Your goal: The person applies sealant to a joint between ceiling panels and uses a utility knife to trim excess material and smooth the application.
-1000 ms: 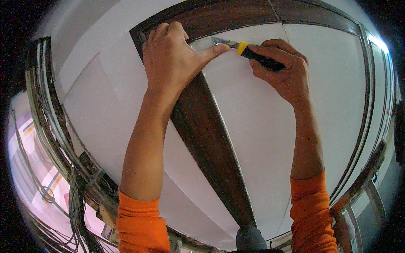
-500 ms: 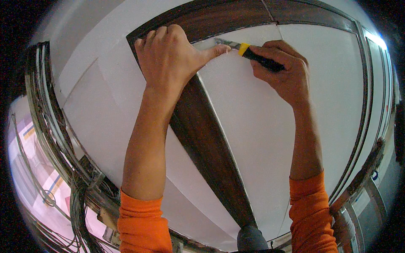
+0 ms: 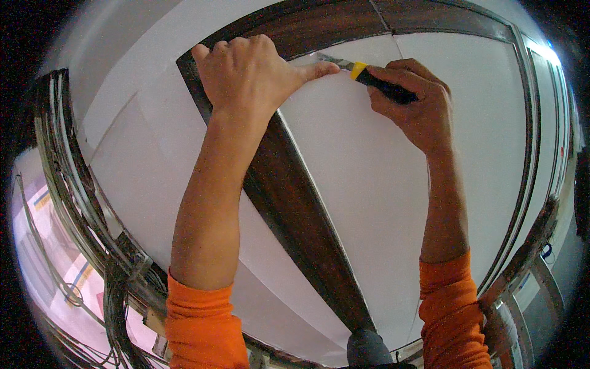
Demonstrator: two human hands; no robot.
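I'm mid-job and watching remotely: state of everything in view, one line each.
Left hand: over the dark trim's corner, thumb stretched out, palm hidden.
Right hand: closed around the tool's handle.
Black-and-yellow tool: blade exposed, partly behind the left thumb.
Dark trim: seam across its upper strip.
Orange sleeves: pushed up.
Dark cables: bundled.

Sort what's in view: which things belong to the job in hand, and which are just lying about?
Apparently part of the job:
black-and-yellow bladed tool, gripped in the right hand
dark brown trim, behind the left hand
white panel, alongside the trim

Apparently just around:
cable bundle, far left
metal frame, lower right
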